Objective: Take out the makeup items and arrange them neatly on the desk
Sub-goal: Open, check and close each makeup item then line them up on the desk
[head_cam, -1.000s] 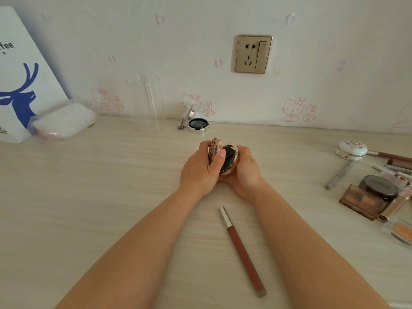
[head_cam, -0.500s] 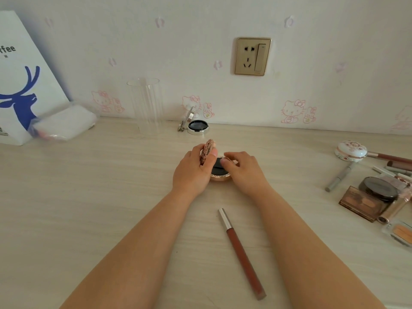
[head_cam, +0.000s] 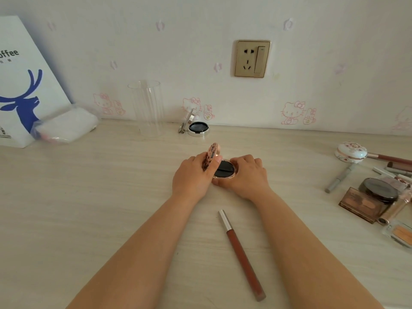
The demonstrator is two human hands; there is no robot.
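two hands on one open compact [head_cam: 224, 169], mid-desk: left hand [head_cam: 192, 175] pinches the raised lid [head_cam: 210, 153], likely to show the dark puff; right hand [head_cam: 247, 173] curls round the base, steadying it on the desk [head_cam: 89, 197]; lip pencil [head_cam: 242, 255] lies nearer the person

both hands [head_cam: 194, 172] [head_cam: 247, 175] curled in grip, forearms extended.

An open round compact [head_cam: 224, 169] is held on the worktop [head_cam: 89, 197] mid-frame: its upright lid is pinched by the left hand [head_cam: 192, 175], its base gripped by the right hand [head_cam: 247, 173]. A brown lip gloss tube [head_cam: 242, 255] is seen lying just in front, between the forearms.
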